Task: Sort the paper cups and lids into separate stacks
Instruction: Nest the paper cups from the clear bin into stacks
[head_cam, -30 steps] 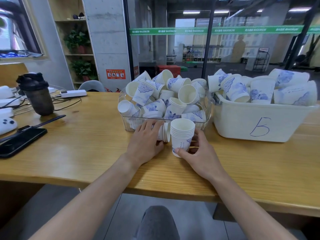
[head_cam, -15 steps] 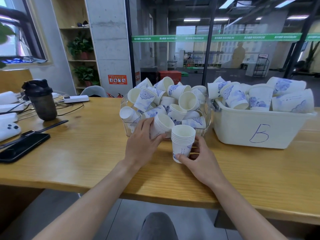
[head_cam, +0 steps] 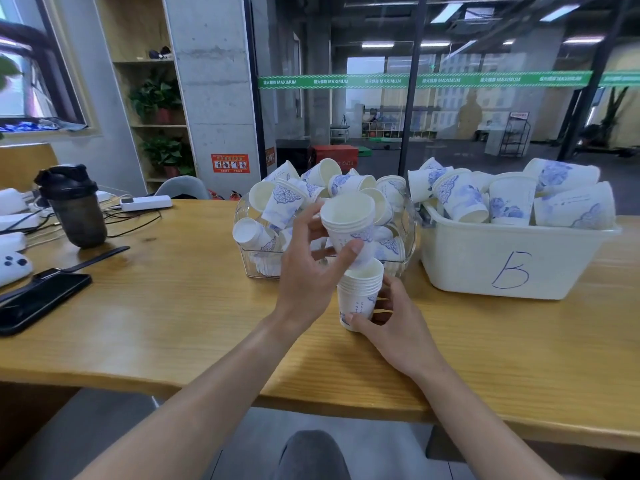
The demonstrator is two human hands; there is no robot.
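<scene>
My left hand grips a small nested bundle of white paper cups with blue print, held tilted just above a taller stack of cups standing on the wooden table. The bundle's base hangs right at the stack's mouth. My right hand holds the standing stack near its base, thumb in front. Behind them a clear bin is heaped with several loose cups. A flat pile of white lids shows through its front wall.
A white tub marked "B", full of larger cups, stands at the right. At the left are a dark shaker bottle, a black phone, a power strip, cables and white devices. The table's near edge runs close to me.
My left hand has lifted a bundle of cups from the table in front of the clear bin and brought it up over the standing stack. My right hand has stayed on the stack.
</scene>
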